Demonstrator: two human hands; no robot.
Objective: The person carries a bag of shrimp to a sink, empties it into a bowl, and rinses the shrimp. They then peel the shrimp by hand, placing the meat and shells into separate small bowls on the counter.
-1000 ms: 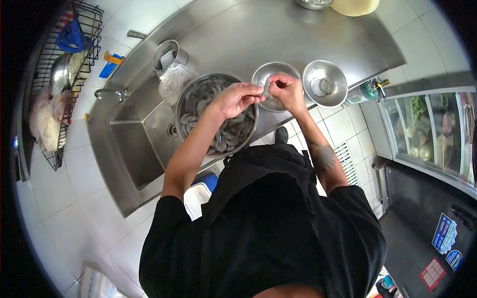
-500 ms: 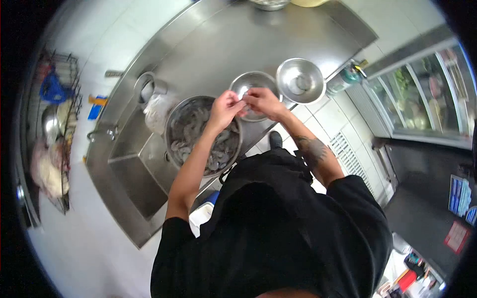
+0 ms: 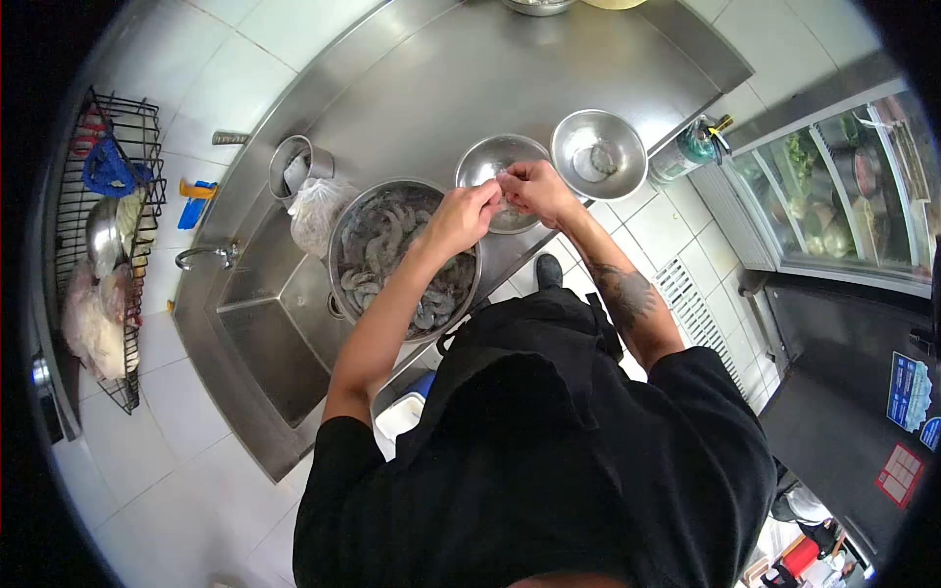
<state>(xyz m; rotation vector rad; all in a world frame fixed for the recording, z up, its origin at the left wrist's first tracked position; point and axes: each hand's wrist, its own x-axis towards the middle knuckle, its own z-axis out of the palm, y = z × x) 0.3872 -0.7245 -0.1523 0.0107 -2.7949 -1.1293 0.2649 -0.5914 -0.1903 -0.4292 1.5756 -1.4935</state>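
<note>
Reaching forward from black sleeves, both bare arms extend over the near edge of the steel counter (image 3: 421, 98). Below that edge, a dark shoe (image 3: 549, 270) stands on the tiled floor (image 3: 655, 230), and a white container (image 3: 400, 416) shows near the left arm.

The big steel bowl (image 3: 336, 269), full of grey, unpeeled-looking shrimp (image 3: 377, 245), sits at the near edge, with the sink (image 3: 279, 358) to its left. The left hand (image 3: 466, 218) is above the bowl's right side, its fingers curled and pinched closed. The right hand (image 3: 537, 194) is just beside it, over the middle bowl (image 3: 475, 162), thumb and fingers drawn together on a small pale piece (image 3: 506, 184). The hands hide most of that piece; whether the left fingers grip it too, I cannot tell.

Pale bits lie in the middle bowl. Just right of it, the right bowl (image 3: 578, 132) holds a little greyish matter at its bottom. Left of the shrimp, a clear plastic bag (image 3: 316, 216) rests beside a steel container (image 3: 319, 165). A curved faucet (image 3: 208, 257) rises at the sink's left side.

Farther right are a green bottle (image 3: 694, 147) and a glass-fronted fridge (image 3: 833, 196) with produce inside. On the far left, a wire rack (image 3: 74, 220) carries a blue cloth-like item (image 3: 110, 169), a ladle-like metal utensil (image 3: 102, 233) and bagged goods (image 3: 98, 318). At the counter's far edge, another metal bowl (image 3: 537, 8) is partly cut off.
</note>
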